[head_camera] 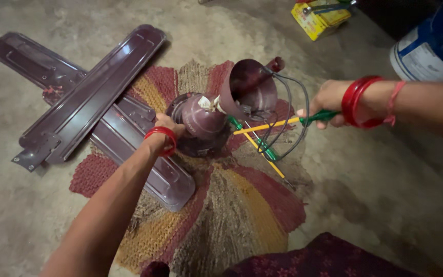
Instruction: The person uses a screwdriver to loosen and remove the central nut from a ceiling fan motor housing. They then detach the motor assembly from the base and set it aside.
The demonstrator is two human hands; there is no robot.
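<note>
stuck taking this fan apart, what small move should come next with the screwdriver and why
Probably ease the green-handled yellow screwdriver tip in under the maroon cone-shaped canopy cup. The right hand aims it there, while the left hand steadies the maroon round motor housing.

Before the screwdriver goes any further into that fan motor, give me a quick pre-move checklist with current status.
1. Left hand steadying fan motor: ok.
2. Right hand gripping screwdriver by its green handle: ok.
3. Screwdriver tip seated on a screw: cannot tell, hidden by the canopy cup.
4. Wires away from the shaft: not ok, they loop across it.
5. Fan blades set aside from the motor: ok.
6. Motor resting on mat: ok.
</note>
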